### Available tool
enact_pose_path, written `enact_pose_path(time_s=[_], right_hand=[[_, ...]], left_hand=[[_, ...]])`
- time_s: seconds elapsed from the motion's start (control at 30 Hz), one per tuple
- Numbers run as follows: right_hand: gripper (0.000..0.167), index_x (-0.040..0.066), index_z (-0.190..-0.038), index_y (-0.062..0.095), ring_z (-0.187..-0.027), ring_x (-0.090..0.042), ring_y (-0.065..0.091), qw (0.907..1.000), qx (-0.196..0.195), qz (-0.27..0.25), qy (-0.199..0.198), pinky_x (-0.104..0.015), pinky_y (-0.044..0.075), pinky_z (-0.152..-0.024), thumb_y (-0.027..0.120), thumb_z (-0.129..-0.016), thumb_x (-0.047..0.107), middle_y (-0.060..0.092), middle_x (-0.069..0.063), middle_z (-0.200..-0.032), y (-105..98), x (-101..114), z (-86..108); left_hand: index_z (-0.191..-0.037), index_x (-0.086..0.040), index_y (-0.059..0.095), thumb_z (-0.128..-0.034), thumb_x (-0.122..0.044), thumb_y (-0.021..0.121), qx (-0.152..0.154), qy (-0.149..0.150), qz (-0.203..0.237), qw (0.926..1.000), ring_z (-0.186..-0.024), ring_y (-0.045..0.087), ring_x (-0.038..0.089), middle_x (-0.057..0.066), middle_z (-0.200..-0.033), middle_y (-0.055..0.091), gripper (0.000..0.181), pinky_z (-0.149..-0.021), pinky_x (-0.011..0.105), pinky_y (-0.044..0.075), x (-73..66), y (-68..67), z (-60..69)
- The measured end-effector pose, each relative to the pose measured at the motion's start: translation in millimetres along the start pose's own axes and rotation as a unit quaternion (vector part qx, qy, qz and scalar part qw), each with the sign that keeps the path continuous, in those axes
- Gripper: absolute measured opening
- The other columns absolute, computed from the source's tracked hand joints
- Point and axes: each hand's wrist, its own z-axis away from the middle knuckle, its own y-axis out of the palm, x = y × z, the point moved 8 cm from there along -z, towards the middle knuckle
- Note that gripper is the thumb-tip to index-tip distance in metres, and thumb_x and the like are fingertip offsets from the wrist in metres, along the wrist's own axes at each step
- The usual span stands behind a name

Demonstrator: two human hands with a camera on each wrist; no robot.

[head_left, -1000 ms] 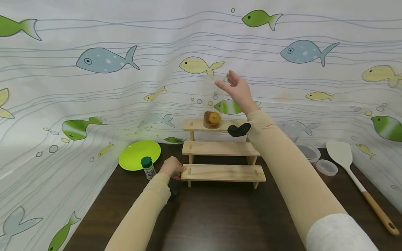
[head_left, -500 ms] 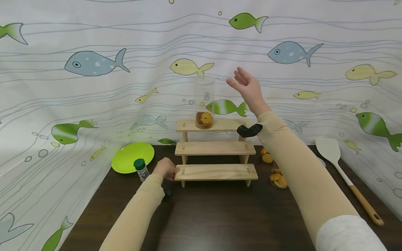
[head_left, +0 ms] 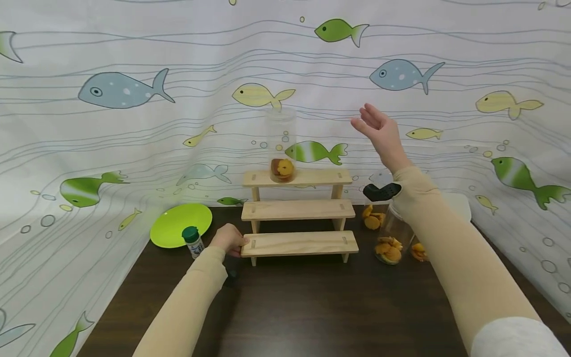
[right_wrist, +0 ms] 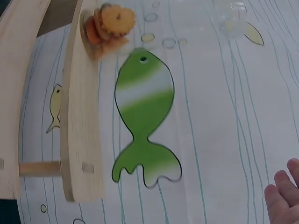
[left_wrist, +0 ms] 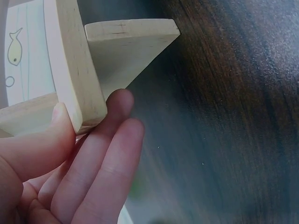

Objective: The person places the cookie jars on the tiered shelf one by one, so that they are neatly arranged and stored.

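A three-tier wooden stand [head_left: 299, 244] stands on the dark table. My left hand [head_left: 228, 240] grips the left end of its lowest shelf; the left wrist view shows the thumb on top of the board [left_wrist: 77, 70] and fingers beneath. On the top shelf, left of its middle, a tall clear jar [head_left: 281, 134] stands upright with a few cookies [head_left: 282, 168] at the bottom. My right hand [head_left: 379, 134] is raised in the air to the right of the jar, apart from it, fingers loosely extended and holding nothing. Only its fingertips [right_wrist: 282, 191] show in the right wrist view.
Left of the stand are a lime-green plate [head_left: 162, 225] and a green-capped shaker bottle [head_left: 193, 242]. To the right stand clear containers with cookies, including a jar [head_left: 392, 233], partly behind my right forearm. A white spatula head [head_left: 459, 204] shows beyond it. A fish-print sheet hangs behind.
My right hand has moved right, away from the jar's top, leaving the jar on the top shelf. My left hand keeps its grip on the stand. The head view has shifted slightly right.
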Motion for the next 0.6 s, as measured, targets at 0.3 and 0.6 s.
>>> enact_pose_path(time_s=[0.3,0.6], right_hand=[[0.071,0.008,-0.148,0.031,-0.134,-0.016,0.041,0.9953,-0.057,-0.077,0.011,-0.025,0.026,-0.115,0.067,-0.089,0.025,0.036,-0.012,-0.15,-55,-17,11.7],[0.07,0.009,-0.149,0.028,-0.136,-0.015,0.038,0.9948,-0.077,-0.048,0.047,-0.024,0.024,-0.115,0.064,-0.091,0.027,0.033,-0.013,-0.151,-93,-48,29.5]], left_hand=[[-0.099,0.014,0.061,-0.0881,-0.006,0.066,0.006,0.001,-0.001,1.0,-0.063,0.065,0.02,0.019,-0.08,0.066,0.023,-0.07,0.04,0.06,-1.8,-0.1,-0.9],[-0.1,0.014,0.062,-0.088,-0.006,0.066,0.018,-0.009,0.004,0.9998,-0.067,0.067,0.024,0.022,-0.084,0.067,0.024,-0.065,0.037,0.06,-0.1,0.2,-5.1]])
